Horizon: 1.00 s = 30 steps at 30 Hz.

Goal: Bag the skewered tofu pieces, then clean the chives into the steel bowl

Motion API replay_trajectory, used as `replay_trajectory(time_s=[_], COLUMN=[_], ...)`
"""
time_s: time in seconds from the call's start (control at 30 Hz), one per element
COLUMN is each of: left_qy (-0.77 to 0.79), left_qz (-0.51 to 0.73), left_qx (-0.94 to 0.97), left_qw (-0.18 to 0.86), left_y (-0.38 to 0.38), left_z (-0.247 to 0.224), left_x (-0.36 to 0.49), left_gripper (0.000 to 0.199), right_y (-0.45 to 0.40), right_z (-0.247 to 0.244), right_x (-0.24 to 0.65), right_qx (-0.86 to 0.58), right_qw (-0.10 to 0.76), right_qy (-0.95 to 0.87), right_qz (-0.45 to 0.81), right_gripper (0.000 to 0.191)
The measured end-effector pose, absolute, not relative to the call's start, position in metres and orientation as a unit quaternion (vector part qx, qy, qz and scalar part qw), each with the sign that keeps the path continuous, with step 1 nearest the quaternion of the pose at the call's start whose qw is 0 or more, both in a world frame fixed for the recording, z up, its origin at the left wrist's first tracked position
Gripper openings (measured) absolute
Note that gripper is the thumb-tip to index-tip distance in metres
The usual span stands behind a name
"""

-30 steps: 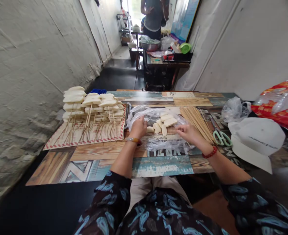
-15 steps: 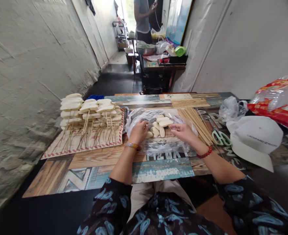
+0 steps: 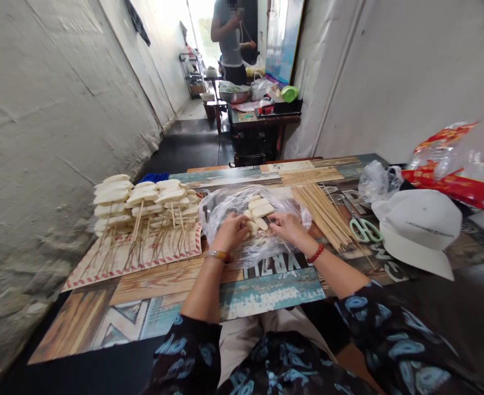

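A small heap of white oval rice cakes (image 3: pixel 260 208) lies on a crumpled clear plastic bag (image 3: pixel 217 202) in front of me. My left hand (image 3: pixel 231 232) is at the heap's left side, fingers curled together against a rice cake there; its fingertips are partly hidden. On the right side, my right hand (image 3: pixel 286 227) is closed in a pinch around a thin wooden skewer (image 3: pixel 290 248), whose lower end shows below the hand. To the left, skewered rice cakes (image 3: pixel 145 197) are stacked in layers, sticks towards me, on a paper sheet with a red-striped border (image 3: pixel 132 270).
Loose bamboo skewers (image 3: pixel 322 216) lie to the right, beside green-handled scissors (image 3: pixel 365 230) and a white cap (image 3: pixel 420 227). Behind these are a clear bag (image 3: pixel 379 181) and red packaging (image 3: pixel 447 181). A person (image 3: pixel 231 41) stands beyond a farther table (image 3: pixel 264 118).
Both hands have come closer together over the heap, the right one moving left and inward. The view has shifted slightly. The person in the background has changed arm position.
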<state>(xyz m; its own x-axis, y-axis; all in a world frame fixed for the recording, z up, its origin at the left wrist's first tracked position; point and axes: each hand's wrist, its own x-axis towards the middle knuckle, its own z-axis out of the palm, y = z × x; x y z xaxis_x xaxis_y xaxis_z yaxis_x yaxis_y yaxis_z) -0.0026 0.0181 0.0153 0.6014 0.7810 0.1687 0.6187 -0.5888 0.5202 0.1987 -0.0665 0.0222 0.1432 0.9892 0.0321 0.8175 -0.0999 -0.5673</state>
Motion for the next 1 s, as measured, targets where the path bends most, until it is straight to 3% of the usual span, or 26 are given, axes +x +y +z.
replay_trajectory(time_s=[0.13,0.37,0.53,0.67,1.0], left_qy=[0.433,0.435,0.451,0.448,0.408], left_qz=[0.214,0.245,0.269,0.316,0.427], left_qx=[0.854,0.847,0.821,0.788,0.641], left_qw=[0.192,0.182,0.223,0.279,0.49], left_y=[0.024,0.028,0.025,0.022,0.025], left_z=[0.014,0.016,0.017,0.016,0.011], left_x=[-0.004,-0.004,-0.003,-0.002,-0.003], left_gripper=[0.013,0.014,0.017,0.027,0.026], right_y=[-0.064,-0.074,-0.089,-0.099,-0.107], right_z=[0.026,0.029,0.044,0.046,0.0], right_x=[0.197,0.202,0.226,0.286,0.407], right_qx=[-0.731,-0.707,-0.658,-0.745,-0.867], right_qw=[0.227,0.216,0.317,0.373,0.127], right_qy=[-0.624,-0.661,-0.67,-0.549,-0.482], right_qz=[0.16,0.132,0.136,0.066,-0.014], right_gripper=[0.038,0.027,0.027,0.036,0.042])
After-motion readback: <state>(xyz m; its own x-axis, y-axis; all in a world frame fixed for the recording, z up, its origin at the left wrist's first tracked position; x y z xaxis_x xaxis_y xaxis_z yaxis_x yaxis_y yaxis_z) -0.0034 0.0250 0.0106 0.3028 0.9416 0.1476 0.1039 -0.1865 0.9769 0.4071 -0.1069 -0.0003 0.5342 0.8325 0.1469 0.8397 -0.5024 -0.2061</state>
